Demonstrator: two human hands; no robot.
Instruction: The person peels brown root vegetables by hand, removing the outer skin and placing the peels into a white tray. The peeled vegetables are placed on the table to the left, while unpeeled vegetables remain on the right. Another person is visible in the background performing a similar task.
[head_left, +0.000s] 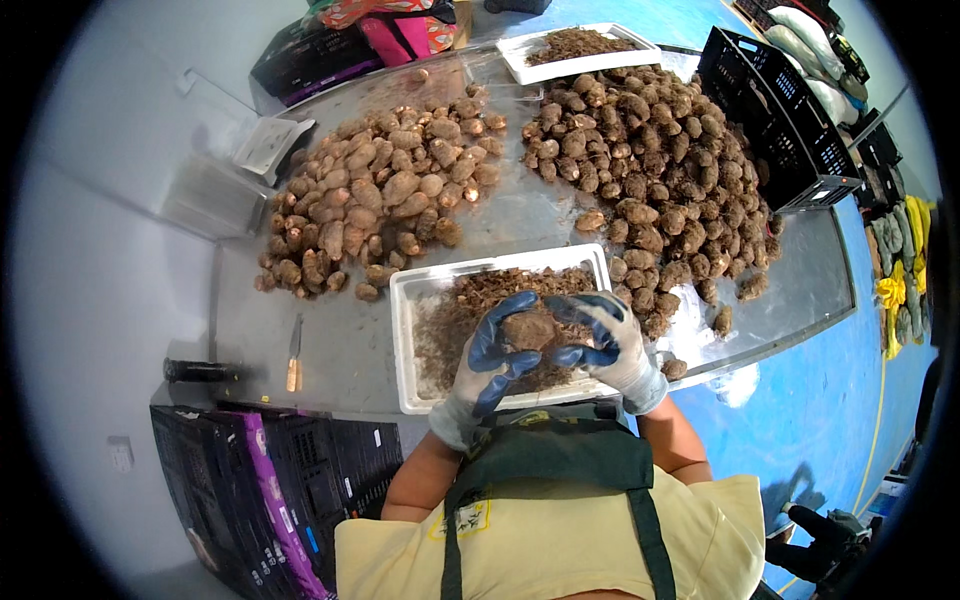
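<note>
My left hand (487, 360), in a white glove with blue coating, grips a brown taro corm (527, 330) between thumb and fingers. To its right is my right hand (611, 341), gloved alike and slightly blurred. Its fingers curl apart from the thumb, and I see nothing held between them. Both hands hover over a white plastic tray (400, 330) that contains loose brown fibrous peelings (517, 285). Beyond the tray, a pile of smoother taro corms (375, 187) lies left, and a pile of rougher, hairier corms (660, 157) lies right.
Everything rests on a metal table (345, 345). A wooden-handled knife (294, 352) lies to the left. At the far side stand another white tray (517, 64) of peelings and a black plastic crate (780, 120). Stacked black crates (300, 465) stand below the left edge.
</note>
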